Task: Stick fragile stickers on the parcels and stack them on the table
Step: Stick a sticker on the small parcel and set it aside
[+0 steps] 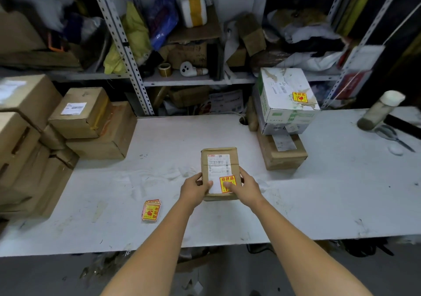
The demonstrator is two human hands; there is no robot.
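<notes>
A small brown parcel (219,159) with a white shipping label lies in the middle of the white table (319,193). A yellow-and-red fragile sticker (227,180) sits on its near right corner. My left hand (194,189) grips the parcel's near left edge, thumb on the label. My right hand (245,188) holds the near right edge, and its thumb presses on the sticker. A small pile of fragile stickers (151,211) lies on the table to the left. At the right, a white box with a fragile sticker (286,99) stands on a brown box (282,152).
Several brown cartons (91,122) are stacked along the table's left side. A bottle (380,111) and scissors (395,137) lie at the far right. Metal shelves (196,79) full of bags, tape rolls and boxes stand behind the table.
</notes>
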